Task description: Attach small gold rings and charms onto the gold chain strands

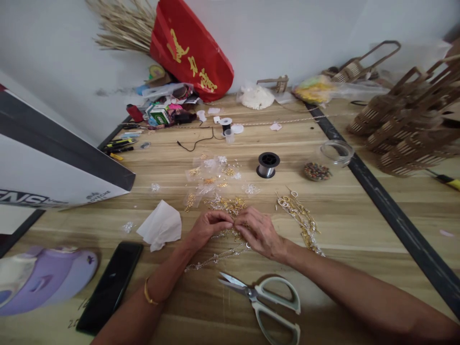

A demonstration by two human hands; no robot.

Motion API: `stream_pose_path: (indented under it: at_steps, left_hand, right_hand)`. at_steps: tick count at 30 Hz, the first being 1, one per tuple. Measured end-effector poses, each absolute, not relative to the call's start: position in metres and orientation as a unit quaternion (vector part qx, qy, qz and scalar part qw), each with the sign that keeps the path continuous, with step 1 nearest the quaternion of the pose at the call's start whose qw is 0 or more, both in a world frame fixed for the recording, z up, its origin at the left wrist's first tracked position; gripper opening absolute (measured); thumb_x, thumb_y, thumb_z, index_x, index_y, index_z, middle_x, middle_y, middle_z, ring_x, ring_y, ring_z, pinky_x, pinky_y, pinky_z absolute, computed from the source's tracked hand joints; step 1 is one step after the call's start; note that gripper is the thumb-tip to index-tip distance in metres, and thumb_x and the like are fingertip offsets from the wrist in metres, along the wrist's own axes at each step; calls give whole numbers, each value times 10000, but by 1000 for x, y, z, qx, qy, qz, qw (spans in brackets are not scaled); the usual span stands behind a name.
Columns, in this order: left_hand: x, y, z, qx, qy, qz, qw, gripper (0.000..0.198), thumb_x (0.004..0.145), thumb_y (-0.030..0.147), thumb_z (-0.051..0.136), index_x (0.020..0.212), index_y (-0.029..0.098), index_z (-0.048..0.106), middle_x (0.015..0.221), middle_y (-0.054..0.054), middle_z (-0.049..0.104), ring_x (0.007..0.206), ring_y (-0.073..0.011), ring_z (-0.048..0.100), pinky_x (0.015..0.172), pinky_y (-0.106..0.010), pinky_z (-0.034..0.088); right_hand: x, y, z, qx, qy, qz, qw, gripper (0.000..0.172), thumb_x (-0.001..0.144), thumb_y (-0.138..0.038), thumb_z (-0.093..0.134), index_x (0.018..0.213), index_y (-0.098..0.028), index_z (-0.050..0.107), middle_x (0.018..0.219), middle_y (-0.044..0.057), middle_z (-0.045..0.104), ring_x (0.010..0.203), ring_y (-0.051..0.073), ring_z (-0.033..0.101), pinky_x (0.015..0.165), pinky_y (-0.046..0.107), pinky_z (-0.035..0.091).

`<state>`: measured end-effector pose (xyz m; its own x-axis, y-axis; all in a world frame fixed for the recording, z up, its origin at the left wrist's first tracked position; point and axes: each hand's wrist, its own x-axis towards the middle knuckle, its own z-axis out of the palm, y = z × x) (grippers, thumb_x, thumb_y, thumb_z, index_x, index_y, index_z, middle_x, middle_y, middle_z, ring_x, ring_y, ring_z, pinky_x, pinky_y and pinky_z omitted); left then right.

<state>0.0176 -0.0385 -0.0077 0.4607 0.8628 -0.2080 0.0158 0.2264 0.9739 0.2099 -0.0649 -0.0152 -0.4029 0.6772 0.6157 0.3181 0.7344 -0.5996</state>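
My left hand (210, 227) and my right hand (259, 231) meet fingertip to fingertip over the table, each in a pinch. What lies between the fingers is too small to make out. Just beyond them spreads a pile of gold and silver beads (230, 205). A silver beaded chain (215, 258) lies under and in front of my hands. Gold and silver chains with rings (300, 218) are bunched to the right of my right hand. Nearer to me rest white-handled scissors (258, 293), their blades slightly apart.
A wire spool (268, 165) and a jar of coloured beads (318, 171) stand farther back. Small bead bags (208, 173) lie beyond the pile. At left are a tissue (161, 225), a black phone (109, 287) and a purple device (53, 280). Woven baskets (402, 120) crowd the right.
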Motion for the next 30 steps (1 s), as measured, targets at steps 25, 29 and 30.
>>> stream_pose_path:
  at_steps: [25,29,30]
  left_hand:
    - [21,-40,0,555,445,311,630,176,643,307,740,685,142,699,693,-13,675,686,-134,573,705,-246,440]
    - [21,-40,1,562,444,305,628,175,655,306,733,708,141,705,718,-21,686,702,-138,584,714,-246,442]
    - [21,-40,2,562,445,305,627,177,656,307,732,711,141,705,719,-21,687,702,-137,586,716,-245,443]
  right_hand:
    - [210,-65,-19,-321,-810,182,456,84,904,-156,499,944,-183,568,856,61,598,795,158,562,686,277,481]
    - [210,-65,-20,-331,-809,178,452,77,906,-162,499,941,-183,565,851,58,602,786,154,566,685,274,477]
    - [210,-65,-20,-334,-809,177,451,75,906,-165,499,939,-182,564,851,58,602,784,153,566,685,273,477]
